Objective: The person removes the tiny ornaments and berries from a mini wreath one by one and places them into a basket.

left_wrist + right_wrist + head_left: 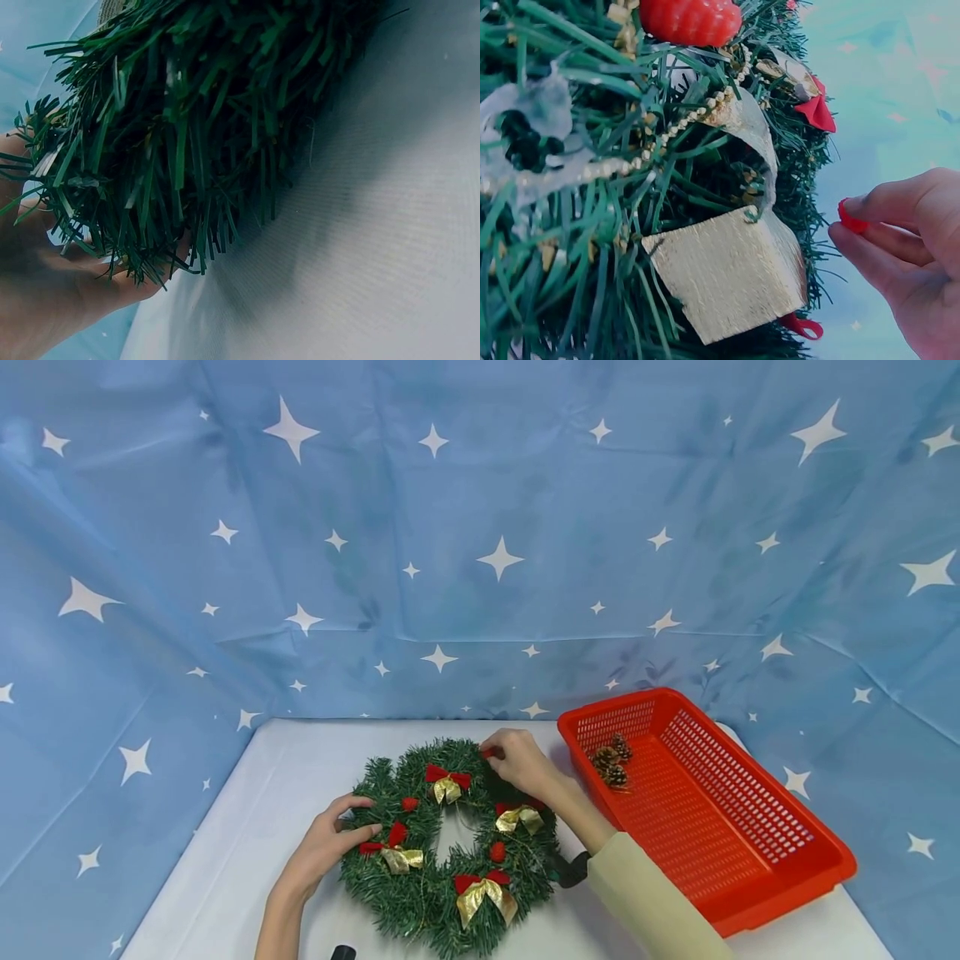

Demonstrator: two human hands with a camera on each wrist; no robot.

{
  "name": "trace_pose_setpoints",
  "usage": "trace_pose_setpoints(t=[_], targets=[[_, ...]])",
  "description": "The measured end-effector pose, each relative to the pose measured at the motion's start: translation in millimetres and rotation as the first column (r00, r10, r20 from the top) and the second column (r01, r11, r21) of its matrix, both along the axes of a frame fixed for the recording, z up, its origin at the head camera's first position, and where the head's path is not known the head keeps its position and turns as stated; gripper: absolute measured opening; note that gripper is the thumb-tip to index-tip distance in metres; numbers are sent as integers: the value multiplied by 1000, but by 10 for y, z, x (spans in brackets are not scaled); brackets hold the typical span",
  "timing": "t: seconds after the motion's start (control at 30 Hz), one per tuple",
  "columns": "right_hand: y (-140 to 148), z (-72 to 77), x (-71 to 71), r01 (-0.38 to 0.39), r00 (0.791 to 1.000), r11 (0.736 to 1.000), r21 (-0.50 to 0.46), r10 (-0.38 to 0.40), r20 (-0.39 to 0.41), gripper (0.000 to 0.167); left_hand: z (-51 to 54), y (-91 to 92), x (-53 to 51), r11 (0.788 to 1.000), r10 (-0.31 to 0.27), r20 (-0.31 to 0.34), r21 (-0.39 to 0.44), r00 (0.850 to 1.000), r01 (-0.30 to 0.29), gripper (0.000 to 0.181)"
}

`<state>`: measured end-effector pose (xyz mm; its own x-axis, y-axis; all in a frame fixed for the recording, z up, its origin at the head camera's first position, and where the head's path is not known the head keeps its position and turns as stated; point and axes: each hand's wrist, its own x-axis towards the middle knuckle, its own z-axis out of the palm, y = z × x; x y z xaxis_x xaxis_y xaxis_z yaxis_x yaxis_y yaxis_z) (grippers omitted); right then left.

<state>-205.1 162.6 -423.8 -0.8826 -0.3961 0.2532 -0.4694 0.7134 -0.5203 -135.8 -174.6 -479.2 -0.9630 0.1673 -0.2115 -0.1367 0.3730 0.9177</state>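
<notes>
Green wreath (420, 897), white-starred blue backdrop (465, 602)

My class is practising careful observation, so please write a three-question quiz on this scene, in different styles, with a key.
1. Which hand pinches the small red ornament?
2. True or false: the pine cones lie in the red basket.
3. In the head view, how many red-and-gold bows show on the green wreath? A) two B) four C) six

Key: 1. The right hand. 2. True. 3. B.
</notes>
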Motion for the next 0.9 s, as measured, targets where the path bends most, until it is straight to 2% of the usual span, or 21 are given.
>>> trace_pose_setpoints(t=[0.3,0.63,0.9], targets=[[74,82,45,-19,1000,1000,0,19,-6,18,6,2,-5,1000,2,1,0,1000,-2,56],[183,182,120,-34,998,999,28,36,-55,16,-5,-6,1,1000,-2,0,4,1000,2,57],[295,268,179,-8,1000,999,35,8,-17,16,-2,-1,2,1000,-7,6,2,1000,7,58]])
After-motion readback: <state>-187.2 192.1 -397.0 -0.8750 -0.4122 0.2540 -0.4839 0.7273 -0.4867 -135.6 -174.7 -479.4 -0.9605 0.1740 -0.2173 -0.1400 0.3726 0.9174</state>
